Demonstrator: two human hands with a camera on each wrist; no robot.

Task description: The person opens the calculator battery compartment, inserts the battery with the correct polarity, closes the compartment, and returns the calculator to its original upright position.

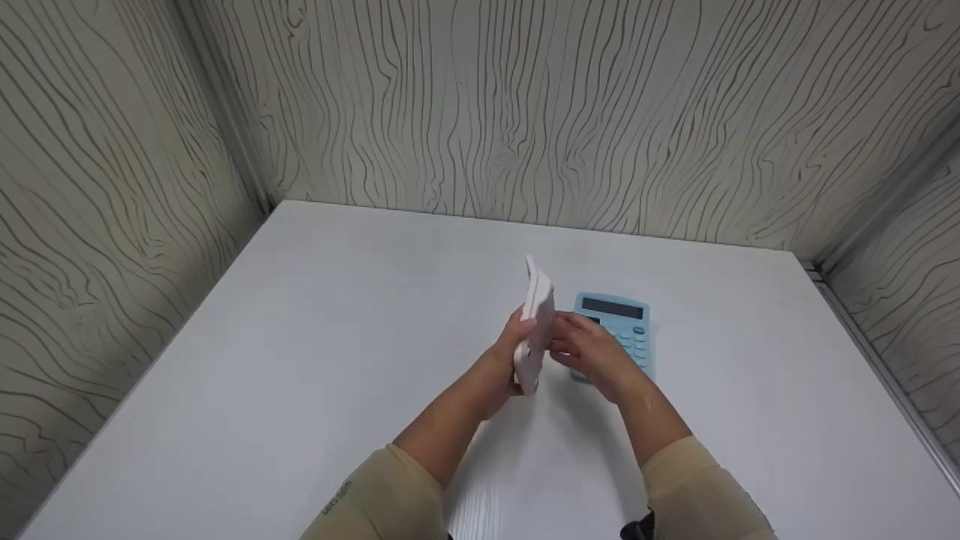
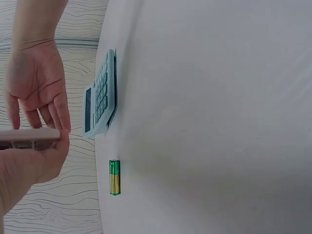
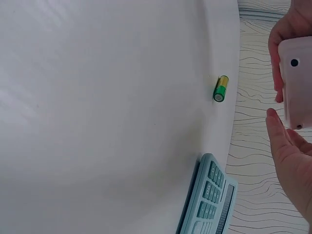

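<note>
My left hand grips a pale pink calculator by its lower part and holds it upright on edge above the table. Its keys show edge-on in the left wrist view; the back, with dark round feet, faces the right wrist view. Close to that back is my right hand, fingers fairly straight; I cannot tell whether they touch it. A light blue calculator lies face up on the table, partly behind the right hand. In both wrist views a green and gold battery lies on the table.
The white table extends all round the hands. Wood-grain panels stand behind it and on both sides.
</note>
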